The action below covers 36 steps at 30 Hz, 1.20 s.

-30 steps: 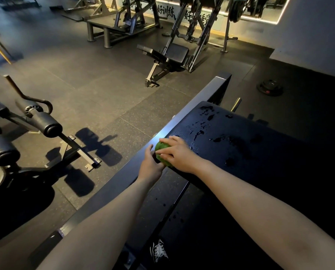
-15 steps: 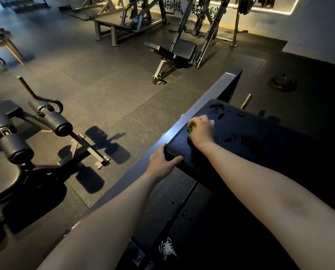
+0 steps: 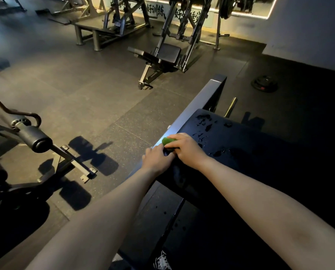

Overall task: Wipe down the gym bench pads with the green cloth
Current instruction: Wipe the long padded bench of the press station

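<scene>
The right hand (image 3: 186,150) is curling its fingers round the bunched green cloth (image 3: 169,141), pressing it onto the left edge of the wet black bench pad (image 3: 250,152), beside the grey rail (image 3: 194,108). The left hand (image 3: 158,159) is resting on the pad's near corner, touching the right; I cannot tell whether it is gripping anything.

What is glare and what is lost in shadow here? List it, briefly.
Head view: glare runs along the frame rail beside the green cloth; light glints off wet drops on the bench pad, whose right side sinks into black; hard machine shadows fall on the floor; the right hand looks sharp.
</scene>
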Each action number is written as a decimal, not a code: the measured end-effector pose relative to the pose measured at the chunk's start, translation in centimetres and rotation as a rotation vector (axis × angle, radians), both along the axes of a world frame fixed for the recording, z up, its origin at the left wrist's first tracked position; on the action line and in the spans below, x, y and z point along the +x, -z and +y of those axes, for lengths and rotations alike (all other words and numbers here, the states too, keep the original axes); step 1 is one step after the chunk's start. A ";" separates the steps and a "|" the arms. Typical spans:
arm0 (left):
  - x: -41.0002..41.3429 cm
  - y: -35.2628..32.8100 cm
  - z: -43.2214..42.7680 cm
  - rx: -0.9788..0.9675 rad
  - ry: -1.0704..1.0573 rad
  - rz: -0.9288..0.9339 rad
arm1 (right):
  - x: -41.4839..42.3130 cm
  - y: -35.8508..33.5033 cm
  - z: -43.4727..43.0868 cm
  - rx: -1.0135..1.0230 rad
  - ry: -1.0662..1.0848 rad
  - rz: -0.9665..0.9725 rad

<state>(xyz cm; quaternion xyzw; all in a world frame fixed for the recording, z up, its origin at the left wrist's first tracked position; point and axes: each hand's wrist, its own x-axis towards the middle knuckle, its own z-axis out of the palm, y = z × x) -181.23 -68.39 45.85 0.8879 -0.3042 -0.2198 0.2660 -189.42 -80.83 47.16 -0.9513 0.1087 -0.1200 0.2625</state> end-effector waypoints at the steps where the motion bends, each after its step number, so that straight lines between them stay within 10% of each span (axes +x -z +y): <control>1: 0.3 -0.1 -0.8 0.003 0.016 -0.005 | 0.6 0.1 -1.0 -0.010 0.018 0.002; 11: 3.4 0.0 -8.5 -0.004 0.136 0.165 | 3.9 1.2 -11.9 -0.006 0.459 0.027; 18: 3.5 0.6 -8.9 -0.135 0.108 0.121 | 2.8 -0.6 -8.4 0.037 0.063 0.096; 36: 2.4 -0.6 -14.2 0.038 -0.010 0.013 | 6.5 0.9 -19.8 0.209 0.526 0.046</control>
